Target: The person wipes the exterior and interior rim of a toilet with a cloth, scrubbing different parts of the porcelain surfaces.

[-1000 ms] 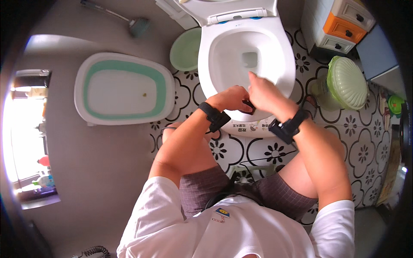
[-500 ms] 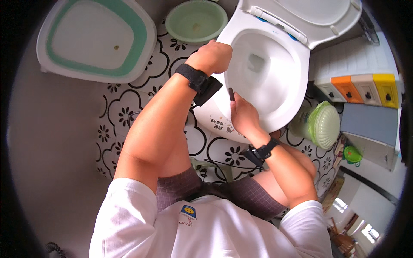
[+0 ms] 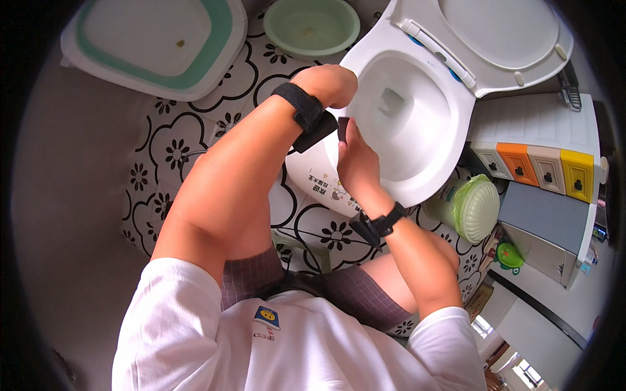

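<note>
My left hand (image 3: 329, 85) is curled closed at the left rim of the white toilet bowl (image 3: 450, 111). Its fingers face away, so whatever they hold is hidden. Just below it, my right hand (image 3: 358, 159) pinches a small, flat, dark brown piece (image 3: 343, 129) that stands up from its fingertips near the bowl's front left edge. Both wrists wear black straps with dark boxes on them. The toilet seat and lid (image 3: 515, 39) are raised, and a little water shows at the bottom of the bowl.
To the far left lies a white and green folding tub (image 3: 189, 75), with a pale green basin (image 3: 312, 49) beside it. A lidded bin (image 3: 479, 208) and a drawer cabinet (image 3: 548, 117) with coloured fronts stand right of the toilet. Patterned tiles (image 3: 176, 153) cover the floor.
The view has shifted, so the toilet sits slightly further right. My right hand has come closer to my left, and the dark piece shows its broader face.
</note>
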Action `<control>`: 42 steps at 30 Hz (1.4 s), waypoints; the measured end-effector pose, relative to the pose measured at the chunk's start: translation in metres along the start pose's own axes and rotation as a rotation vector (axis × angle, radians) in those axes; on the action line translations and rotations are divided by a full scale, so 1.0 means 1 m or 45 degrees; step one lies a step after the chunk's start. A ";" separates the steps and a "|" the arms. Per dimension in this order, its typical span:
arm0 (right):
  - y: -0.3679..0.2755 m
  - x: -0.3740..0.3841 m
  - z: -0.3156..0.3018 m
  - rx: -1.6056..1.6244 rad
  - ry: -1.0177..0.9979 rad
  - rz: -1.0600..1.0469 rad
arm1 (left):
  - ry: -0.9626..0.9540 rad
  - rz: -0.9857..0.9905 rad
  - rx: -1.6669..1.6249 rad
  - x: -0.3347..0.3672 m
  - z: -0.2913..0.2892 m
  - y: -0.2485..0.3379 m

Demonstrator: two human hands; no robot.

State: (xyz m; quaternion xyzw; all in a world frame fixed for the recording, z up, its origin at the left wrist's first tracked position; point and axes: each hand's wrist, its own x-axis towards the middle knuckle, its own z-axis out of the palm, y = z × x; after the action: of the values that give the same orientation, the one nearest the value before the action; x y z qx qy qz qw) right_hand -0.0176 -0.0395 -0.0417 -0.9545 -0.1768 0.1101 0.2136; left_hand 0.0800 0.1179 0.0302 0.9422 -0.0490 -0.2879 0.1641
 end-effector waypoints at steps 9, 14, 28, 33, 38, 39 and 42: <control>0.041 -0.059 -0.024 0.071 0.125 -0.256 | 0.083 0.022 0.118 0.018 0.008 -0.001; 0.067 -0.073 -0.062 0.014 -0.073 -0.291 | 0.097 0.037 0.176 0.024 0.011 0.005; 0.024 -0.019 -0.007 0.114 -0.030 0.111 | 0.048 0.020 0.093 0.022 0.008 0.012; 0.009 -0.005 -0.003 0.164 -0.052 0.240 | 0.049 0.009 0.093 0.019 0.006 0.008; 0.018 -0.017 -0.016 0.011 -0.217 0.131 | 0.080 0.087 0.096 0.019 0.007 0.009; 0.023 -0.022 -0.022 0.008 -0.219 0.131 | 0.080 0.087 0.093 0.020 0.008 0.010; 0.047 -0.039 -0.045 -0.004 -0.380 -0.041 | 0.085 0.044 0.086 0.021 0.008 0.010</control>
State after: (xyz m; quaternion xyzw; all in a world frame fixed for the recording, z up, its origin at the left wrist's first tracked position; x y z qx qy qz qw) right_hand -0.0270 -0.1109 -0.0180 -0.9249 -0.2219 0.2469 0.1852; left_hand 0.0929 0.1022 0.0159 0.9553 -0.0694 -0.2516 0.1387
